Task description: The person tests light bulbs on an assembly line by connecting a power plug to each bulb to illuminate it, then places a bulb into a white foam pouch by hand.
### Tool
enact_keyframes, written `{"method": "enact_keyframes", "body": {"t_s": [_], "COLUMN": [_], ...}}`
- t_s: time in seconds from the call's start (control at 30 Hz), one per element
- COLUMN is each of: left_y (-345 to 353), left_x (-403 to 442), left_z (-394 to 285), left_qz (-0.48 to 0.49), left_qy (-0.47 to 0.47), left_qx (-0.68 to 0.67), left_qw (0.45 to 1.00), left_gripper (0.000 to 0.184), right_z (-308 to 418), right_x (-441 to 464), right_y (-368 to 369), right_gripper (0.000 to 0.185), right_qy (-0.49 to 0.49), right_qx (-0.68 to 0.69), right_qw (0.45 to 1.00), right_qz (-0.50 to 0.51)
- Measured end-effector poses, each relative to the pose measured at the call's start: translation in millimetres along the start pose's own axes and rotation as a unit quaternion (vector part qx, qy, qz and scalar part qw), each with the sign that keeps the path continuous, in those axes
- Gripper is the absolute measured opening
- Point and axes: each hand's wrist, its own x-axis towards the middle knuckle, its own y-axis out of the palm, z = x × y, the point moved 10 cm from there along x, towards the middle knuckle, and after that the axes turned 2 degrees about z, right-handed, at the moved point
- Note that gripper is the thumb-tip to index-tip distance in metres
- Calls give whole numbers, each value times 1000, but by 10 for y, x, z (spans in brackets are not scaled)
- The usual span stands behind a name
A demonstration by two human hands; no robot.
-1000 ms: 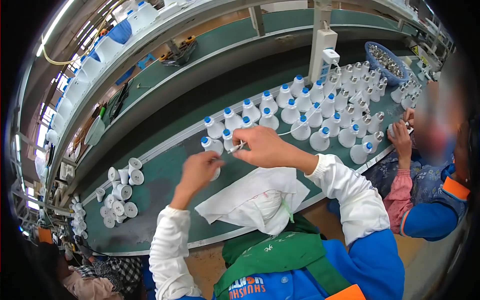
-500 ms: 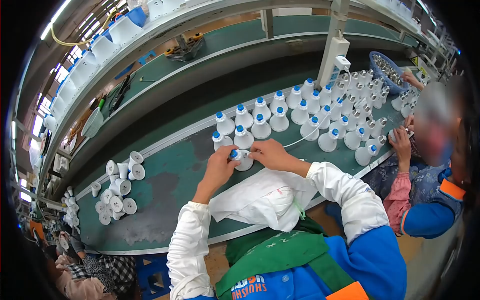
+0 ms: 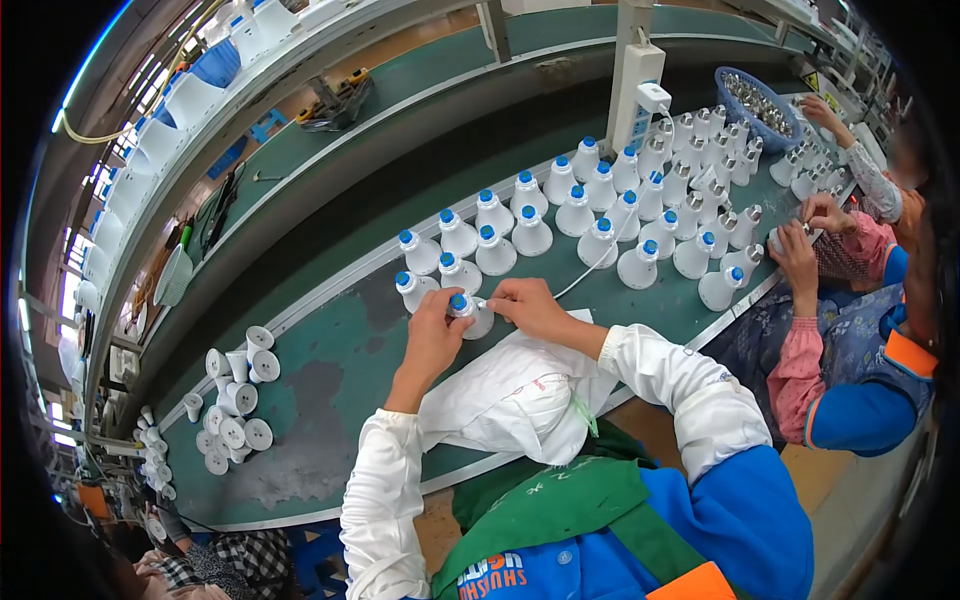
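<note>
My left hand (image 3: 435, 330) is closed around a white cone-shaped lamp housing (image 3: 480, 320) with a blue cap, standing upright on the green belt. My right hand (image 3: 524, 306) is pinched close to the blue cap, with a small pale tip at its fingers. What it grips is mostly hidden. A thin white cord (image 3: 590, 270) runs from behind this hand toward the charger on the post. Close behind the hands are rows of similar blue-capped housings (image 3: 495, 252). A white cloth bundle (image 3: 515, 395) lies below my wrists.
Loose white housings (image 3: 240, 400) lie tipped over at left. Farther right stand housings with metal caps (image 3: 745, 225) and a blue basket (image 3: 757, 110) of metal parts. A white charger (image 3: 653, 97) sits on the post. A co-worker's hands (image 3: 800, 250) are at the right.
The view has shifted slightly, so the belt's contents appear a little farther left. My hands stay at the same housing, and a pale tip now shows between the right fingers and the cap.
</note>
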Motion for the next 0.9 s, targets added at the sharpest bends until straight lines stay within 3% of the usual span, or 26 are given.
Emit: {"method": "enact_keyframes", "body": {"t_s": [0.4,0.67,0.9], "left_y": [-10,20,49], "left_x": [-7,43,32], "left_z": [-31,-10,-71], "left_qz": [-4,16,21], "left_qy": [17,6,13], "left_qx": [11,17,51], "left_qw": [1000,1000,998], "left_gripper": [41,42,45], "right_z": [1,-16,-118], "right_x": [38,202,209], "right_y": [44,126,153], "right_gripper": [20,14,14], "right_qy": [3,105,106], "right_qx": [-20,-25,1], "right_qw": [1000,989,990], "right_qz": [19,101,97]}}
